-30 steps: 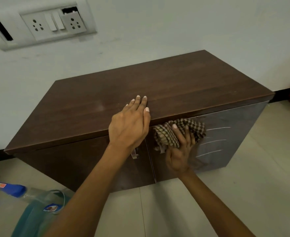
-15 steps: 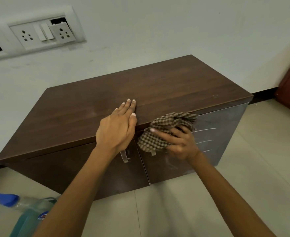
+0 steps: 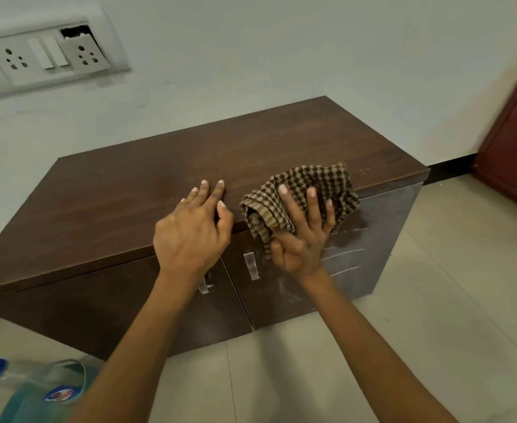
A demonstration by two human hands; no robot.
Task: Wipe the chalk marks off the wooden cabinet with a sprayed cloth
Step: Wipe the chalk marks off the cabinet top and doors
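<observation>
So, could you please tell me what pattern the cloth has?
The cloth is brown-and-beige checked, clearest in the head view.

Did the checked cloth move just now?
Yes. The checked cloth went up from the right door to the cabinet's top edge.
</observation>
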